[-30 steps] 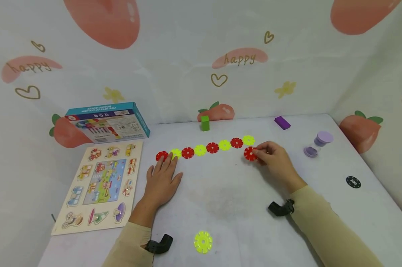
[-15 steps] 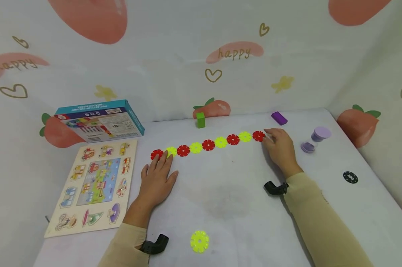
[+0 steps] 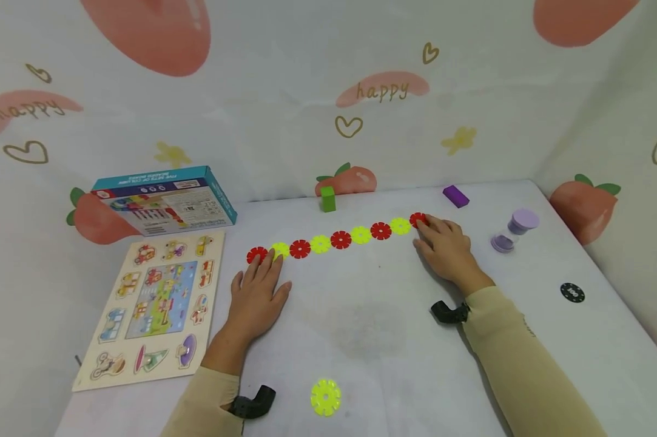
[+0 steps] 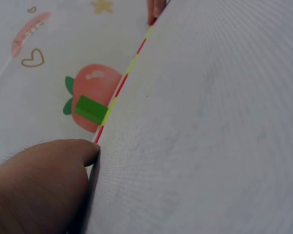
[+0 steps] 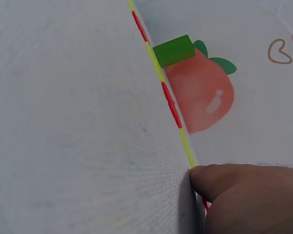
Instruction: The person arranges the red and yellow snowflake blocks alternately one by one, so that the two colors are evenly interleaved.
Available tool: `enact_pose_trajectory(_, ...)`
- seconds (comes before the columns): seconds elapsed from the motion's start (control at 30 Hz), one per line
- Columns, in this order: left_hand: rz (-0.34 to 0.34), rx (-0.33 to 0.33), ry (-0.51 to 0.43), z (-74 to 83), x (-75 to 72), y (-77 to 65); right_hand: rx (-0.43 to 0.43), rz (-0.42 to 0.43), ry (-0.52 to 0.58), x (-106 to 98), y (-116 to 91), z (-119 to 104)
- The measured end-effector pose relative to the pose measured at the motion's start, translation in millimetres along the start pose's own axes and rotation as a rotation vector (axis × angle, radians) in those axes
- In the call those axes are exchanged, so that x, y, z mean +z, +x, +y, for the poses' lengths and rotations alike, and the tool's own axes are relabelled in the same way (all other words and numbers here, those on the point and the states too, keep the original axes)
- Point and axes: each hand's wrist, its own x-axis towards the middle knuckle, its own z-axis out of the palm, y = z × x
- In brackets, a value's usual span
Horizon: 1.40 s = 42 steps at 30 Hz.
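Note:
A row of flat notched discs, red and yellow by turns, crosses the table. My left hand lies flat with spread fingers, its fingertips touching the red disc at the left end and the yellow disc beside it. At the other end, the fingertips of my right hand rest on the last red disc and cover part of it. That disc meets a yellow disc. In the right wrist view the thumb lies low along the row. A single yellow disc lies near the front.
At the left are a wooden picture puzzle board and a bead toy box. A green block and a purple block are at the back. An hourglass and a black chip stand and lie at the right.
My right hand has brought the red disc up to the row's right end, let go of its pinch and laid its fingers on the disc. The left hand has stayed in place.

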Motion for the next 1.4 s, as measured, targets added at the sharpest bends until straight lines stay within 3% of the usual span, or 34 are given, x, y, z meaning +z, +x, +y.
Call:
enact_pose_trajectory(0.17, 0.003, -0.004, -0.004, -0.2, -0.4, 0.0, -0.015, 0.021, 0.026, 0.9, 0.2, -2.2)
enact_pose_trajectory(0.23, 0.004, -0.004, -0.007, -0.1, -0.2, -0.2, -0.023, 0.070, 0.086, -0.5, -0.2, -4.9)
enact_pose_trajectory(0.37, 0.006, 0.000, -0.009, 0.2, 0.0, -0.7, -0.076, 0.234, 0.347, -8.4, -3.9, -20.6)
enact_pose_trajectory(0.43, 0.007, -0.001, -0.007, 0.0, 0.0, -1.2, -0.121, 0.236, 0.515, -12.1, -8.6, -36.5)
enact_pose_trajectory(0.5, 0.008, -0.003, -0.004, -0.5, -0.1, -1.9, -0.189, 0.134, 0.697, -12.2, -15.0, -56.4)
enact_pose_trajectory(0.57, 0.008, -0.003, -0.006, -0.6, -0.6, -2.2, -0.256, -0.045, 0.858, -8.3, -23.6, -79.7)
enact_pose_trajectory(0.7, 0.006, -0.003, -0.001, -0.3, -1.4, -1.9, -0.415, -0.444, 0.959, 10.6, -45.8, -124.4)
enact_pose_trajectory(0.77, 0.003, -0.003, 0.003, 0.0, -1.3, -1.5, -0.516, -0.609, 0.888, 20.5, -59.3, -142.9)
enact_pose_trajectory(0.87, 0.004, -0.003, 0.005, -0.1, -0.8, -1.0, -0.721, -0.757, 0.670, 29.9, -79.1, -163.7)
enact_pose_trajectory(0.93, 0.008, -0.002, 0.005, 0.1, -0.2, -1.0, -0.841, -0.778, 0.503, 31.7, -90.8, -172.9)
enact_pose_trajectory(1.0, 0.013, -0.002, 0.002, 0.3, 0.4, -1.4, -0.904, -0.749, 0.357, 30.9, -99.8, -179.9)
enact_pose_trajectory(1.07, 0.020, 0.001, 0.004, 0.3, 0.0, -0.9, -0.908, -0.727, 0.268, 28.7, -105.0, -185.0)
enact_pose_trajectory(1.13, 0.022, 0.001, 0.001, 0.2, -0.5, -0.9, -0.866, -0.720, 0.258, 27.8, -106.6, -187.2)
enact_pose_trajectory(1.27, 0.016, -0.005, -0.001, 0.3, -1.2, -1.5, -0.731, -0.753, 0.461, 27.0, -97.2, -179.8)
enact_pose_trajectory(1.33, 0.008, -0.009, 0.004, 1.0, -1.3, -1.6, -0.631, -0.704, 0.594, 23.8, -86.6, -168.8)
enact_pose_trajectory(1.4, 0.003, -0.010, 0.008, 1.6, -1.3, -1.5, -0.521, -0.584, 0.709, 18.3, -73.5, -153.9)
